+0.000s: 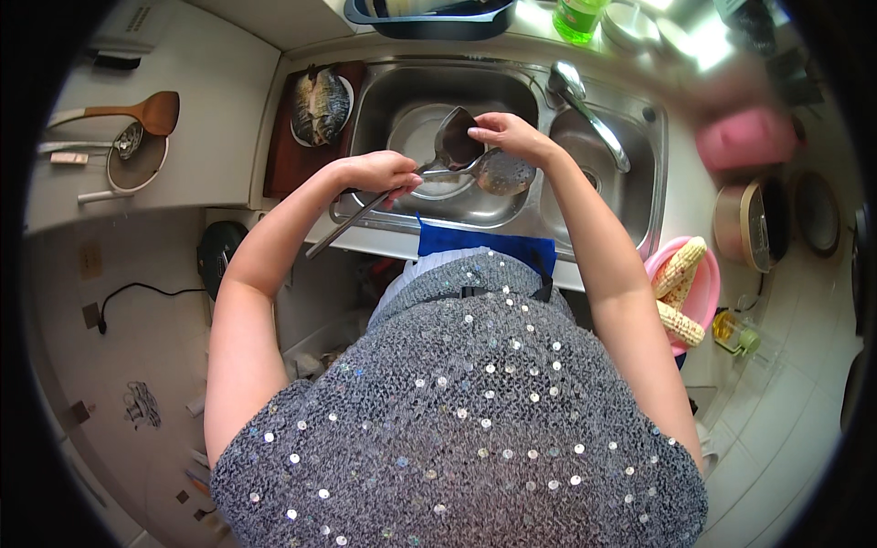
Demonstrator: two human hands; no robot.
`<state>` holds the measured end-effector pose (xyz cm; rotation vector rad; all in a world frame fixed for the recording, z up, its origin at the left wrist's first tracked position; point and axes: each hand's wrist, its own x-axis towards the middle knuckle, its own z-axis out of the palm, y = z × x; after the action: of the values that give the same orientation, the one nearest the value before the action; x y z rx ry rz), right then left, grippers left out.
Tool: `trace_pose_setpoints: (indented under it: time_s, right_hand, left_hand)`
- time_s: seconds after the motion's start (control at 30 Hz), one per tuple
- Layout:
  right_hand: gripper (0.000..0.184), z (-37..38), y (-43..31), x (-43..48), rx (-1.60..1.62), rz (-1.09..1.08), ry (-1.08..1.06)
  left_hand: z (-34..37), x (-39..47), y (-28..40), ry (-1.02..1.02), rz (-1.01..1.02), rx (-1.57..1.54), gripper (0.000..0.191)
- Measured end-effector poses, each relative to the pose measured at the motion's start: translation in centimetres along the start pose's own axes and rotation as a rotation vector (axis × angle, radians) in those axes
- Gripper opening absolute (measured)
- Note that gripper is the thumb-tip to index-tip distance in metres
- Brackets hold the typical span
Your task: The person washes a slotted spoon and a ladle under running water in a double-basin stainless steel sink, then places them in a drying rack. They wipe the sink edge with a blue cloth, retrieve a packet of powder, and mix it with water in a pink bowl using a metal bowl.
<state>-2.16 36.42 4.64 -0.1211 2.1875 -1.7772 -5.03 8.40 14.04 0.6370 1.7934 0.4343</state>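
Note:
My left hand [384, 171] grips the handles of two metal kitchen utensils above the left sink basin [373, 103]. One is a perforated skimmer [507, 171] with a round head. The other has a pointed, hollow metal head, a ladle or wok spatula [458, 133]; which one, I cannot tell. At this head's right edge are the fingertips of my right hand [514, 133], pinching it. A long metal handle sticks out below my left hand towards the counter's front edge. Under the utensils, a large round pale vessel [418, 133] lies in the basin.
Left of the sink, a scaled fish [320, 106] lies on a white plate on a brown board [284, 154]. A chrome faucet [596, 123] arches over the right basin. Corn cobs [678, 274] fill a pink basket [712, 291] at right. More utensils [154, 113] lie on the left counter.

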Motion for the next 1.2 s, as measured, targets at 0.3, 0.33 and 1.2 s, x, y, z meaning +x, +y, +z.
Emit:
trace_pose_setpoints:
  time_s: [0.3,0.33,1.2]
  right_hand:
    - [0.016,-1.4,0.1,-0.6,0.518,0.198,0.080]
    - [0.017,-1.5,0.1,-0.9,0.556,0.210,0.146]
    - [0.040,-2.3,3.7,-6.2,0.952,0.394,0.165]
  left_hand:
    - [-0.2,1.3,-1.0,-0.030,-0.035,-0.221,0.029]
    - [-0.2,1.4,-1.4,-0.018,-0.050,-0.288,0.028]
    - [2.2,2.3,-2.9,0.355,0.176,-0.479,0.017]
